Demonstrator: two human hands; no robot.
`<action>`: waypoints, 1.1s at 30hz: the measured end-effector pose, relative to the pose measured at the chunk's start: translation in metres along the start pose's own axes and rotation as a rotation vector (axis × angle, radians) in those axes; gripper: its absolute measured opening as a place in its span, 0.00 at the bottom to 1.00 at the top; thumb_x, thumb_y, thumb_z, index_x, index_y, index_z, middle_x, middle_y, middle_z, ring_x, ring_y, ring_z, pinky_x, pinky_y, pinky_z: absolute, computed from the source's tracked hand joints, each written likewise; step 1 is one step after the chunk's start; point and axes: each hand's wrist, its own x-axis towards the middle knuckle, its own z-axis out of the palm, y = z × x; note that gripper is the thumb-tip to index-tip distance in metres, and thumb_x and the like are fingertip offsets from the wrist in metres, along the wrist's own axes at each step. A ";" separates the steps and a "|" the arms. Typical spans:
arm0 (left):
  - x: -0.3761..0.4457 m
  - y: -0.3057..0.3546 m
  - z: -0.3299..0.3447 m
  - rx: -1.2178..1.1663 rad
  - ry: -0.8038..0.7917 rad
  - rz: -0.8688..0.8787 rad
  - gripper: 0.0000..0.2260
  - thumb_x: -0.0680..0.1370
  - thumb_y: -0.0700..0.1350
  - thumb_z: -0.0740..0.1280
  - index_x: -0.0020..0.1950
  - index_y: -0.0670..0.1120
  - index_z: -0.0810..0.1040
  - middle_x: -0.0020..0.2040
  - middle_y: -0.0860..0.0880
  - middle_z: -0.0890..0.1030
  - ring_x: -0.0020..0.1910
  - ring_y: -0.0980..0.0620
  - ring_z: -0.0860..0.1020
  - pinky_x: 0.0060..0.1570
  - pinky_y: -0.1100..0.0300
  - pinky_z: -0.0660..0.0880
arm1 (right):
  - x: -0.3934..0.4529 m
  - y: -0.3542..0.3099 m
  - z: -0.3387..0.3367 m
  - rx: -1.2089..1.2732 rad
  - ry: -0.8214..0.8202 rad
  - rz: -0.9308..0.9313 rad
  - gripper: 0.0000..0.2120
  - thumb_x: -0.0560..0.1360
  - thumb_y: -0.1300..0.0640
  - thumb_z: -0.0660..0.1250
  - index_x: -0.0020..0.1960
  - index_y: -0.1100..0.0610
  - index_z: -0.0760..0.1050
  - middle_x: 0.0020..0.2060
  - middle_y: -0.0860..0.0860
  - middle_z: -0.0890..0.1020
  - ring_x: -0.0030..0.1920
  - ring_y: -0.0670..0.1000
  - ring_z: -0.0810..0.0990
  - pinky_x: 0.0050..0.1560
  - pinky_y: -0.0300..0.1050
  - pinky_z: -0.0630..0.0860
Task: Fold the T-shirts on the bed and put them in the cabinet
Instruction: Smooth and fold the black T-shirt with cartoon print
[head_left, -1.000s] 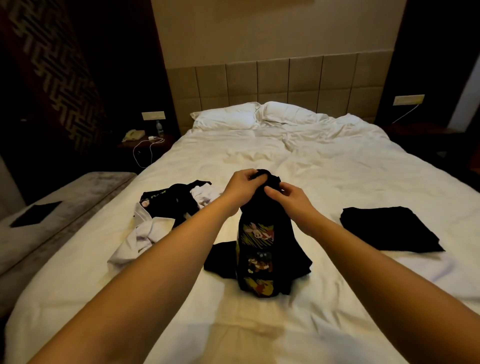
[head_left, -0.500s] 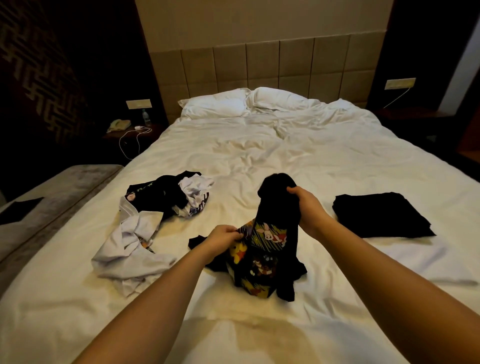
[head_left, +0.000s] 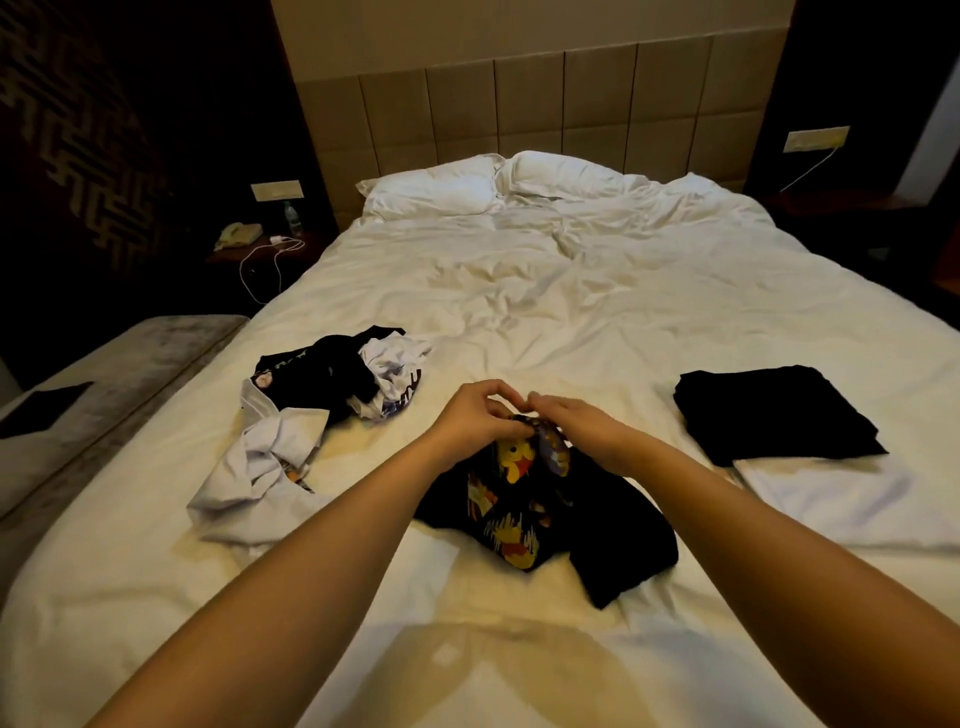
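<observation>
T-shirt (head_left: 524, 499), black with a cartoon print, lies crumpled at the middle of the bed (head_left: 571, 291), near the foot edge, and both hands pinch its top edge. Left hand (head_left: 475, 421) and right hand (head_left: 576, 423) are close together, fingertips almost touching, each with curled fingers on the cloth.

To do this step well, I think the hands should find the two shoulder seams first, then move apart, so the shirt opens flat and the print faces down. Pulling while the grip is so narrow would only bunch the cloth more. A light shake before laying it down should help, because the fabric looks soft and twisted.

At 10 o'clock from the hands is a heap (head_left: 332, 384) of unfolded black and white shirts, with one white shirt (head_left: 260, 467) spread beside it. At 3 o'clock a folded black shirt (head_left: 769, 410) rests partly on a folded white one (head_left: 831, 499); keep the spreading clear of this pile. No cabinet is in view.
</observation>
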 end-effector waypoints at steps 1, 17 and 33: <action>-0.001 -0.003 0.003 -0.013 -0.006 -0.012 0.12 0.69 0.36 0.79 0.49 0.43 0.80 0.37 0.43 0.84 0.39 0.49 0.83 0.46 0.55 0.79 | -0.001 0.004 -0.001 0.001 -0.061 0.014 0.20 0.80 0.42 0.63 0.60 0.57 0.80 0.54 0.50 0.84 0.57 0.51 0.82 0.61 0.48 0.76; -0.028 -0.095 0.043 0.448 -0.181 -0.112 0.28 0.73 0.49 0.77 0.71 0.50 0.74 0.49 0.53 0.78 0.48 0.57 0.78 0.46 0.67 0.73 | -0.025 0.083 0.008 -0.630 -0.172 0.113 0.14 0.75 0.43 0.70 0.46 0.53 0.74 0.38 0.48 0.79 0.39 0.50 0.79 0.38 0.43 0.74; -0.037 -0.041 0.019 0.007 -0.083 -0.001 0.10 0.74 0.32 0.67 0.43 0.46 0.73 0.36 0.48 0.76 0.34 0.53 0.73 0.37 0.61 0.69 | -0.044 0.033 0.011 -0.103 -0.004 -0.238 0.04 0.78 0.57 0.70 0.50 0.56 0.83 0.45 0.57 0.85 0.42 0.48 0.81 0.46 0.40 0.76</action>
